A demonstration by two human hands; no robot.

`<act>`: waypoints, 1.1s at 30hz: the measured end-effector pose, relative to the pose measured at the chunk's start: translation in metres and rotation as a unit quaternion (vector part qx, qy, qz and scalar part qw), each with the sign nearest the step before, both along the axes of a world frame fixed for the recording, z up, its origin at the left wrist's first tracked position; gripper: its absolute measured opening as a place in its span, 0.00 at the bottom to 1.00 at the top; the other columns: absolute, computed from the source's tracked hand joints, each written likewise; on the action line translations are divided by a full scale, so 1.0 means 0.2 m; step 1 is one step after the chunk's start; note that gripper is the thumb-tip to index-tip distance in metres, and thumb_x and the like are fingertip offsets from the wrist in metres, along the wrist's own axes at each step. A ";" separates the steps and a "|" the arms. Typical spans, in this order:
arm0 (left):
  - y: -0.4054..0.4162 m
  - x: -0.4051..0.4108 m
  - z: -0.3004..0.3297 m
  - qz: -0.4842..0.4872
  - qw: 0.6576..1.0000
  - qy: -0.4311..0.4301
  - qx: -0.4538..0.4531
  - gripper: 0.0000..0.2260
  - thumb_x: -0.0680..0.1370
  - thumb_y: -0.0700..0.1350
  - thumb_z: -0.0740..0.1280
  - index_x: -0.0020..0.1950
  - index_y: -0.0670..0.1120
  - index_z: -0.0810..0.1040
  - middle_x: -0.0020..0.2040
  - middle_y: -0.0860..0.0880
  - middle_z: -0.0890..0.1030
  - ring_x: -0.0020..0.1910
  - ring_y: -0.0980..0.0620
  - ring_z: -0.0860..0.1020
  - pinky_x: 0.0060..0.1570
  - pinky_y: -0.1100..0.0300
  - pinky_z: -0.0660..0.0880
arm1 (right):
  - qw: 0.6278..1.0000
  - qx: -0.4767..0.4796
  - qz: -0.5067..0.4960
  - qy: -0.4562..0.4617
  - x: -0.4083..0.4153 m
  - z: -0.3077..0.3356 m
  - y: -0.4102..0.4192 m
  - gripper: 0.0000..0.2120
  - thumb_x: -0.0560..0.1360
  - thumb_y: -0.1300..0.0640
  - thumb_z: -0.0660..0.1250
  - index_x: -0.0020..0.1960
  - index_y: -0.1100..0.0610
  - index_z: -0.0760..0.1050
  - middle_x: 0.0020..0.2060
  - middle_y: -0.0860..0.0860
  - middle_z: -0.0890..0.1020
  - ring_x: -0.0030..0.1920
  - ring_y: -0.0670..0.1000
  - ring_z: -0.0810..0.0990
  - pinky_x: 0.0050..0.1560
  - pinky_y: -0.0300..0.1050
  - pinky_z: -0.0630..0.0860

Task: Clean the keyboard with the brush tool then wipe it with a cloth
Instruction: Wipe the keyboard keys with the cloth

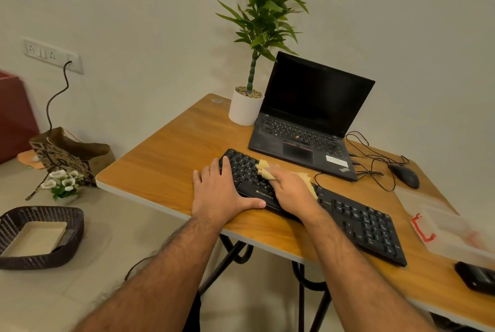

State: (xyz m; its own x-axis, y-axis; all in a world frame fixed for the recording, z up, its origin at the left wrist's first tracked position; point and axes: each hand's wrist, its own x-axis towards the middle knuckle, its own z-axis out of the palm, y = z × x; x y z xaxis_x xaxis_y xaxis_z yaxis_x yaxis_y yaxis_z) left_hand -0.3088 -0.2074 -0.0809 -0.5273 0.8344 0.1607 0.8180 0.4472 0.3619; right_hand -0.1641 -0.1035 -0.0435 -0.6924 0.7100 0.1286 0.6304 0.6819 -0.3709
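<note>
A black keyboard (356, 220) lies slanted on the wooden table (166, 160), in front of an open laptop. My left hand (219, 192) rests flat over the keyboard's left end, fingers on the keys and thumb along the front edge. My right hand (290, 189) presses a yellow cloth (263, 167) onto the keys left of the middle; the cloth sticks out past my fingertips and beside my hand. No brush tool is visible.
A black laptop (308, 122) with a dark screen stands behind the keyboard, next to a potted plant (246, 106). A mouse (404, 175) with loose cables lies at the right. A clear plastic box (455, 232) and a black object (476, 276) sit near the right edge.
</note>
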 end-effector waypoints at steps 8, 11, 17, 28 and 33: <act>0.00 0.00 0.00 0.001 1.000 -0.002 0.000 0.65 0.56 0.84 0.58 0.81 0.45 0.48 0.80 0.44 0.57 0.77 0.43 0.59 0.76 0.41 0.53 | 1.000 -0.008 -0.012 -0.012 0.05 0.05 -0.02 0.16 0.83 0.56 0.56 0.68 0.48 0.74 0.67 0.50 0.76 0.67 0.53 0.73 0.65 0.48 0.68; -0.01 0.00 0.01 0.001 1.000 0.003 -0.005 0.65 0.57 0.84 0.58 0.81 0.45 0.48 0.80 0.44 0.57 0.77 0.43 0.58 0.76 0.41 0.53 | 1.000 -0.016 0.001 -0.021 0.02 0.03 -0.05 0.19 0.84 0.56 0.56 0.73 0.48 0.69 0.74 0.49 0.68 0.75 0.51 0.63 0.73 0.46 0.58; -0.01 0.00 0.02 -0.004 1.000 0.001 -0.008 0.65 0.57 0.84 0.58 0.81 0.44 0.48 0.80 0.44 0.55 0.78 0.43 0.57 0.76 0.41 0.52 | 0.999 -0.023 -0.036 -0.001 0.11 0.06 0.00 0.15 0.83 0.56 0.57 0.66 0.47 0.75 0.62 0.48 0.79 0.63 0.52 0.75 0.63 0.49 0.71; -0.01 0.00 0.02 -0.004 1.000 -0.006 -0.010 0.64 0.57 0.84 0.58 0.81 0.45 0.48 0.80 0.44 0.56 0.78 0.43 0.57 0.77 0.41 0.51 | 1.000 -0.005 -0.023 0.008 0.07 0.04 -0.04 0.16 0.83 0.57 0.56 0.67 0.48 0.75 0.64 0.48 0.78 0.65 0.52 0.74 0.64 0.48 0.70; -0.01 0.01 0.02 -0.004 1.000 0.005 -0.012 0.64 0.58 0.84 0.58 0.81 0.44 0.49 0.80 0.43 0.56 0.78 0.43 0.58 0.76 0.41 0.53 | 1.000 -0.023 0.015 -0.001 0.07 0.01 -0.06 0.20 0.83 0.59 0.57 0.72 0.46 0.71 0.73 0.46 0.70 0.75 0.48 0.63 0.75 0.47 0.58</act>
State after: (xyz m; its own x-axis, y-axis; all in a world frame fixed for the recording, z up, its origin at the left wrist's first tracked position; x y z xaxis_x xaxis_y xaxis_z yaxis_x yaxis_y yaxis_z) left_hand -0.3073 -0.2100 -0.0769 -0.5196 0.8420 0.1449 0.8247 0.4499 0.3428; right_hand -0.1497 -0.1157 -0.0410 -0.7143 0.6933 0.0953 0.6100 0.6835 -0.4009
